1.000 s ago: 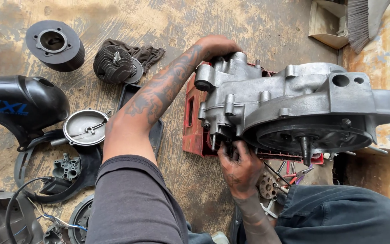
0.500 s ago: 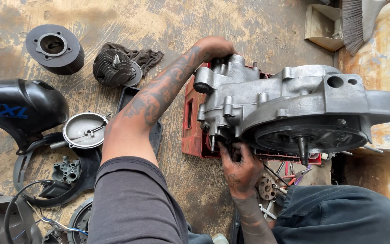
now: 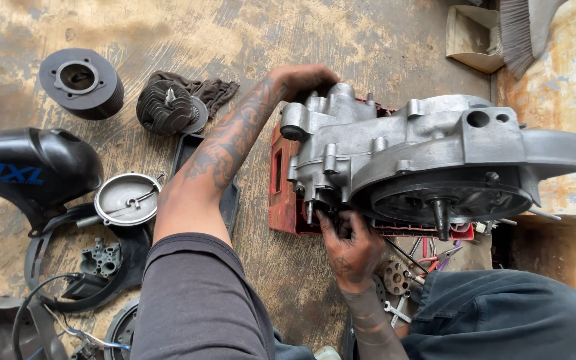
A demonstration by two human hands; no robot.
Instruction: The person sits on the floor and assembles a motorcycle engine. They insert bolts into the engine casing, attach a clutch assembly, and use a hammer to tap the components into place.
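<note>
Two hands of ours are on one large engine case (image 3: 435, 150), a heavy casting of dull grey metal with rounded bosses, ribs and a wide round opening on its near side, where a short dark shaft points toward us. It rests on a red metal box (image 3: 281, 193) that stands on the worn, stained floor (image 3: 381, 40), in the right half of the view.

Our left hand (image 3: 305, 77) reaches far forward with the forearm stretched out, and its fingers curl over the far top corner of the case, so it grips the casting there. Our right hand (image 3: 349, 247) is low, just below the case, with the wrist bent up. Its fingers are closed at the underside of the casting, near a small bolt. We cannot tell if they pinch something, because the fingertips are hidden.

On the left of the floor lie several parts: a dark round drum (image 3: 81, 81) with a hole in the middle, a finned cylinder (image 3: 165, 107) on a dark rag (image 3: 215, 90), a shiny round metal cover (image 3: 127, 199), a glossy black plastic cowl (image 3: 31, 170) and a small grey block (image 3: 101, 259) with holes. Near our right wrist a toothed brownish disc (image 3: 395, 277) lies among thin tools.
</note>
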